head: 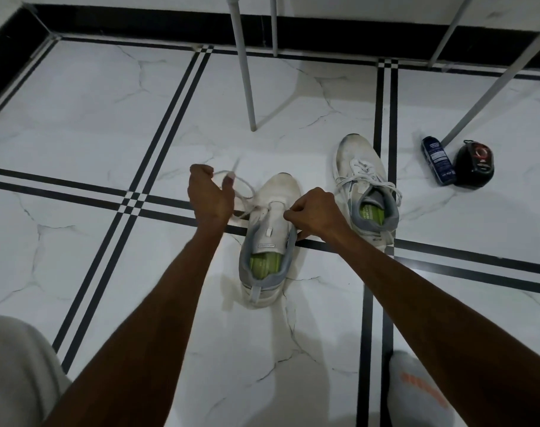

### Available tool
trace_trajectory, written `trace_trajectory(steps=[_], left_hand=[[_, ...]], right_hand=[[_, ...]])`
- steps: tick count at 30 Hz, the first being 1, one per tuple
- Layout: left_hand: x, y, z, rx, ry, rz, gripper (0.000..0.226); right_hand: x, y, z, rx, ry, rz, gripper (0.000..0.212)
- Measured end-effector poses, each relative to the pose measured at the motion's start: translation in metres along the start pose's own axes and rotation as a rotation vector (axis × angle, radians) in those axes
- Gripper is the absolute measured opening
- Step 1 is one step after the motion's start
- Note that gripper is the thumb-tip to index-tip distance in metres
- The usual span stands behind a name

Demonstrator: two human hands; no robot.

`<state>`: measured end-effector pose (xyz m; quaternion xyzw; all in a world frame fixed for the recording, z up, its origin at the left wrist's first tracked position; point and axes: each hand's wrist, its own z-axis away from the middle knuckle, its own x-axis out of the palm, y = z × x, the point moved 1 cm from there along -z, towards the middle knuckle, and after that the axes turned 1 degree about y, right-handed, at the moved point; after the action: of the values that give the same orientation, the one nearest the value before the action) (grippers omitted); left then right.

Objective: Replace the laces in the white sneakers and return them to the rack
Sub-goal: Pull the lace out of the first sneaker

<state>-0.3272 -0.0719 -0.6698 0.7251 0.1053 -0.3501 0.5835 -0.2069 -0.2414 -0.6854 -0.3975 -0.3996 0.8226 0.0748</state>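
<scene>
White marble floor w/ black lines; near sneaker (pixel 270 238) is sitting centre, 2nd sneaker (pixel 365 186) just right. Left hand (pixel 210 195) is gripping the lace (pixel 242 184), right hand (pixel 316 211) is pinching at the eyelets. Risk: lace slipping out if pulled too hard

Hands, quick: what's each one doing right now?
Left hand: closed, pinching the white lace pulled out from the near sneaker.
Right hand: closed, gripping that sneaker's upper edge; a lace end there cannot be told.

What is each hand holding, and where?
Left hand grips the lace near its free end. Right hand pinches at the near sneaker's eyelets; what, unclear.
</scene>
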Motion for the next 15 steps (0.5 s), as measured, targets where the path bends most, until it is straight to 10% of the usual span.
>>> trace_trajectory(steps=[15], left_hand=[[0.022, -0.015, 0.066, 0.286, -0.327, -0.092, 0.014]], right_hand=[[0.026, -0.025, -0.025, -0.316, -0.053, 0.378, 0.024]])
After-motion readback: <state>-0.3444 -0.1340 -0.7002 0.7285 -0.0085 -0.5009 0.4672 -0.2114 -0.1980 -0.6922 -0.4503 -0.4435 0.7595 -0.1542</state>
